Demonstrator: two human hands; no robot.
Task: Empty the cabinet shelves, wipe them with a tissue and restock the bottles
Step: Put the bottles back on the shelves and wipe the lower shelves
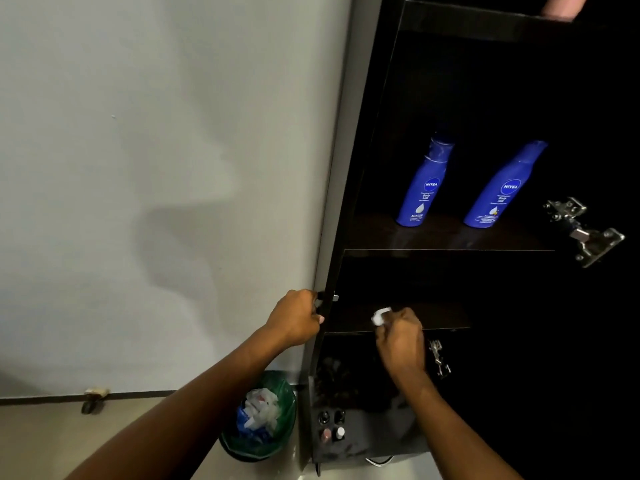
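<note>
White tissue (381, 314) half-hidden in right hand (401, 341)

This looks like a room in someone's home, probably a bathroom or dressing corner. A tall dark cabinet (450, 250) stands against a plain pale wall (138, 168), with a blue body-milk bottle (424, 183) and a second bottle (498, 188) like it on a shelf, and small cosmetic bottles (331, 427) lower down. On the floor to its left sits a green waste bin (277, 441) full of crumpled tissues.

You are working bare-armed: both forearms (207, 386) are showing uncovered up to your left hand (298, 315) and right hand (401, 341), the left thumbnail (322, 319) glinting pale.
</note>
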